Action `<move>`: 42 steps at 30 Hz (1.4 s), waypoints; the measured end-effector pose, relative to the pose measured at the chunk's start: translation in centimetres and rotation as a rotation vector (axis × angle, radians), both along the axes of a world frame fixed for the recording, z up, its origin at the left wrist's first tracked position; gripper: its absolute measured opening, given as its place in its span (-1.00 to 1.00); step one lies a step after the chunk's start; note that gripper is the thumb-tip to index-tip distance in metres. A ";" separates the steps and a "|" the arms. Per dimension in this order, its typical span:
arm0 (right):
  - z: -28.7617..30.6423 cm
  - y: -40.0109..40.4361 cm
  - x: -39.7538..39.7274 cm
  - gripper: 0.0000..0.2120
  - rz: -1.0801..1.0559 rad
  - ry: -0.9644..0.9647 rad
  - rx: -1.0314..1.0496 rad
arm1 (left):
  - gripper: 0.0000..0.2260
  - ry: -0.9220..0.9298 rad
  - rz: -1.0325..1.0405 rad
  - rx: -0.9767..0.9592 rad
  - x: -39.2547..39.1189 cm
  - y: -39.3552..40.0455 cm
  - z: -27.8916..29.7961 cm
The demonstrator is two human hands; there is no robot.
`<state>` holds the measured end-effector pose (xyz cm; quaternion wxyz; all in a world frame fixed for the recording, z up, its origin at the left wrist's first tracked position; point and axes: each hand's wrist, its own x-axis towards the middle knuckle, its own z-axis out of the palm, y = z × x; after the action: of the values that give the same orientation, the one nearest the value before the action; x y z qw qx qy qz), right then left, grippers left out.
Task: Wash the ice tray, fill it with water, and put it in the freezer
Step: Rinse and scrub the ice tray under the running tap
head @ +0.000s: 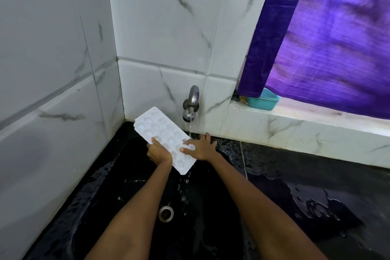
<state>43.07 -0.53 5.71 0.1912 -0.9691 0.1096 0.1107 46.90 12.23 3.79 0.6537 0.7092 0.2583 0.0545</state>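
the black sink (118,196) and the wet black table (316,186) to its right take up the lower view, with a running tap (191,103) on the tiled wall behind. over the basin, just left of the thin stream, the white ice tray (162,133) is held in the air, cups facing up toward the camera. its long axis runs from the far left, near the wall corner, down to the near right, and the near end sits lower, where water drips off. the left hand (159,152) has its grip curled round the tray's near left edge; the right hand (201,146) lies flat on the cups, fingers straight, pressing rather than clasping. the likely trouble is slip: wet plastic held by one edge could twist free into the sink, and at this tilt any water would spill out.
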 end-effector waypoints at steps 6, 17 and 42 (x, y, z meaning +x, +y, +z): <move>-0.7 1.0 -0.6 -0.45 0.009 -0.021 0.266 | -0.57 0.024 0.026 -0.017 0.1 1.1 -0.1; -0.2 1.2 -0.9 -0.45 0.019 -0.054 0.110 | -0.58 -0.010 0.065 -0.093 0.5 1.9 0.1; 2.8 0.5 -2.4 -0.58 -0.391 -0.778 0.504 | -0.55 0.438 -0.442 -0.432 -2.1 -3.6 -3.4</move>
<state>40.69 -0.06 8.46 0.4631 -0.8236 0.1797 -0.2737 44.84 8.64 0.37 0.7135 0.5883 0.2384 -0.2966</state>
